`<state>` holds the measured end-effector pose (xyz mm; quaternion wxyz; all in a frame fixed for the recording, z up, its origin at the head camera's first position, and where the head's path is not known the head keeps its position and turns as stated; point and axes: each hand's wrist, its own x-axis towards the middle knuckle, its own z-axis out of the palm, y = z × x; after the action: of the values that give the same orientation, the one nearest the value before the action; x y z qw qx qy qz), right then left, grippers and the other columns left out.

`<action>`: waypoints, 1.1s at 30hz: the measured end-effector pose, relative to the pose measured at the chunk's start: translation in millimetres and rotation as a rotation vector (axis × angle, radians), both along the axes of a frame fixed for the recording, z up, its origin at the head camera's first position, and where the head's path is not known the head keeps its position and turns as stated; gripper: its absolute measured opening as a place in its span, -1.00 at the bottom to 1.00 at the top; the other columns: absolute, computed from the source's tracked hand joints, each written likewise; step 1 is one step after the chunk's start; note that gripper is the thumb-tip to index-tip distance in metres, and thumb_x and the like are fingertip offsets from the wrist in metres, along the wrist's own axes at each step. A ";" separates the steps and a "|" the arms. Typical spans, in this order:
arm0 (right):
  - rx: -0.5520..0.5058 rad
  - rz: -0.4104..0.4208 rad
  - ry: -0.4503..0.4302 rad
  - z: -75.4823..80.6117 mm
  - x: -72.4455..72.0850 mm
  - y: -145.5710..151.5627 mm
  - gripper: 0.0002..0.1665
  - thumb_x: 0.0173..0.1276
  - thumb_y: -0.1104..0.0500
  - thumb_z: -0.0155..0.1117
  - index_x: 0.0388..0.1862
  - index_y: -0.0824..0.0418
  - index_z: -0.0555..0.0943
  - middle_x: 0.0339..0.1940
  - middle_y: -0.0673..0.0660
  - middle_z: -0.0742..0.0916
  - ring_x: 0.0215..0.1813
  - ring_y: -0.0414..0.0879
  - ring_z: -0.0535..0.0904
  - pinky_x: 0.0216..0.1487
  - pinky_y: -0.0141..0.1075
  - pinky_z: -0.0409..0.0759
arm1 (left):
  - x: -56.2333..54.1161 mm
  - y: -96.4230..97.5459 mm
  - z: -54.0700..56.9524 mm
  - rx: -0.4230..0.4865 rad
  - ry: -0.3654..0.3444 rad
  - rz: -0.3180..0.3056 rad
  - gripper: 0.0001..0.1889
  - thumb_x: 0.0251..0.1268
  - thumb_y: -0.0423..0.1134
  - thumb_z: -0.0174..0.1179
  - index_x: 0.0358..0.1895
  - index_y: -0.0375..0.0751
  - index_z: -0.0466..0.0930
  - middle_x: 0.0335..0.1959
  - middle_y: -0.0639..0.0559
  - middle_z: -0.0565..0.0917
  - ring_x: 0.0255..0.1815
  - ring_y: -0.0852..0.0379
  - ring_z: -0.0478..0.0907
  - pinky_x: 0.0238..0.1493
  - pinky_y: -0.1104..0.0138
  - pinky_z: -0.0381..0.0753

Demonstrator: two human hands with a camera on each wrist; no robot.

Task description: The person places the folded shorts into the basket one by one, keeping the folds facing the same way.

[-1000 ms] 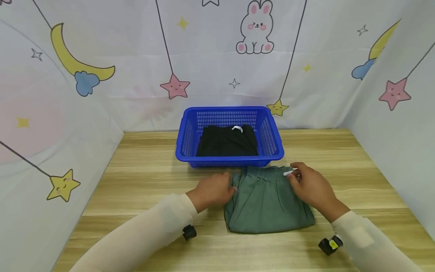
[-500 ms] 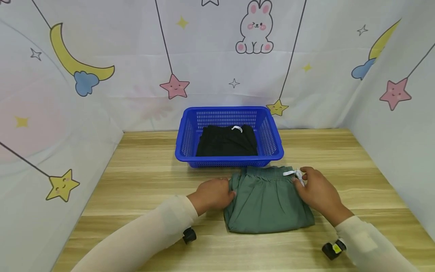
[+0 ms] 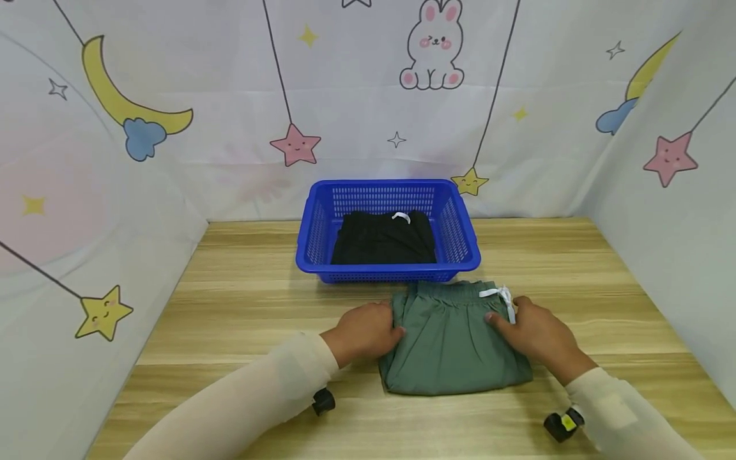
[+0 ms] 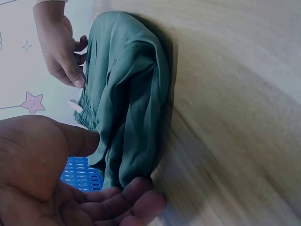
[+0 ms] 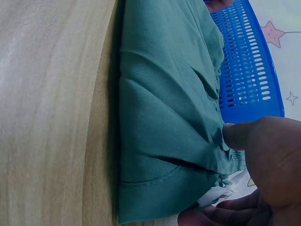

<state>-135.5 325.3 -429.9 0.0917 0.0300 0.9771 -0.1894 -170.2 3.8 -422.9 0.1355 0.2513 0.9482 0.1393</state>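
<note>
Folded green shorts (image 3: 454, 354) with a gathered elastic waistband lie on the wooden table, the waistband towards the back. A white drawstring (image 3: 507, 299) hangs at the waistband's right end. My left hand (image 3: 365, 329) holds their left edge, thumb on top and fingers low at the side, as the left wrist view shows (image 4: 136, 200). At the right edge, my right hand (image 3: 540, 332) has its thumb on the cloth, while the fingers reach round the side beside the drawstring; the right wrist view shows the thumb (image 5: 235, 135) against the green cloth.
A blue plastic basket (image 3: 388, 269) stands just behind the shorts. Folded black cloth (image 3: 382, 241) with a white drawstring lies inside it. White printed curtains (image 3: 368, 102) enclose the table (image 3: 247, 275) at the back and sides.
My right hand has let go of the drawstring and moved down along the right edge of the shorts, the drawstring now hanging loose. My left hand has shifted slightly, its thumb further onto the cloth.
</note>
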 end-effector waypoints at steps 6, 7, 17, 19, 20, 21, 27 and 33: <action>0.022 0.009 -0.037 -1.5 -0.8 -2.3 0.18 0.43 -0.45 0.09 0.38 0.65 0.27 0.08 0.56 0.65 0.03 0.40 0.65 -0.20 0.19 0.62 | 0.9 4.5 -2.9 0.021 0.011 -0.009 -0.34 0.43 0.05 0.25 0.29 -0.48 0.44 0.01 -0.21 0.71 -0.04 -0.06 0.70 -0.08 0.08 0.68; 0.022 0.015 -0.036 -1.7 -0.8 -2.7 0.17 0.44 -0.43 0.10 0.39 0.65 0.25 0.09 0.57 0.65 0.04 0.41 0.65 -0.19 0.20 0.62 | 1.1 5.2 -3.5 0.024 0.012 -0.009 -0.33 0.41 0.05 0.26 0.29 -0.49 0.43 -0.01 -0.21 0.72 -0.06 -0.06 0.71 -0.09 0.08 0.68; -0.015 0.088 0.036 -7.1 2.4 -5.1 -0.05 0.50 -0.10 0.21 0.47 0.61 0.15 0.17 0.65 0.57 0.14 0.49 0.58 -0.01 0.30 0.55 | 2.3 11.0 -7.9 0.056 0.027 -0.027 -0.47 0.28 -0.10 0.37 0.18 -0.35 0.50 -0.17 -0.11 0.74 -0.19 0.00 0.71 -0.23 0.13 0.67; -0.022 0.094 0.049 -8.2 2.7 -4.8 -0.08 0.50 -0.06 0.22 0.47 0.60 0.16 0.16 0.64 0.57 0.14 0.49 0.58 0.01 0.30 0.55 | 1.8 11.4 -8.6 0.066 0.029 -0.032 -0.48 0.27 -0.14 0.37 0.21 -0.33 0.50 -0.15 -0.11 0.74 -0.17 0.01 0.71 -0.20 0.14 0.67; -0.026 0.096 0.055 -8.7 2.8 -4.8 -0.09 0.50 -0.04 0.23 0.47 0.60 0.17 0.16 0.64 0.58 0.13 0.48 0.59 0.01 0.29 0.55 | 1.5 11.5 -9.0 0.070 0.027 -0.032 -0.48 0.27 -0.15 0.37 0.22 -0.33 0.51 -0.14 -0.11 0.74 -0.17 0.01 0.71 -0.19 0.14 0.67; -0.028 0.097 0.060 -9.2 2.8 -4.8 -0.10 0.50 -0.03 0.24 0.46 0.60 0.18 0.14 0.63 0.59 0.12 0.47 0.60 0.00 0.28 0.56 | 1.3 11.8 -9.1 0.074 0.024 -0.033 -0.48 0.27 -0.17 0.37 0.22 -0.33 0.50 -0.13 -0.11 0.74 -0.15 0.01 0.71 -0.16 0.14 0.67; -0.056 0.095 0.114 -13.6 3.9 -5.8 -0.17 0.46 0.05 0.28 0.46 0.54 0.22 0.02 0.54 0.68 0.01 0.36 0.67 -0.09 0.22 0.61 | 1.4 13.7 -9.6 0.126 -0.015 -0.029 -0.49 0.29 -0.25 0.35 0.27 -0.32 0.50 -0.01 -0.13 0.73 -0.04 0.01 0.69 -0.05 0.16 0.66; -0.087 0.092 0.210 -17.0 8.4 -6.3 -0.22 0.43 0.13 0.28 0.45 0.52 0.26 -0.05 0.51 0.71 -0.06 0.34 0.69 -0.12 0.21 0.61 | 1.5 14.3 -10.3 0.171 -0.017 -0.039 -0.50 0.30 -0.30 0.32 0.28 -0.32 0.49 0.03 -0.14 0.73 0.00 0.03 0.68 -0.01 0.19 0.64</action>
<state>-127.1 319.0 -447.0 -0.0013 -0.0386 0.9726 -0.2293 -168.7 18.1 -433.2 0.1243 0.2790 0.9266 0.2191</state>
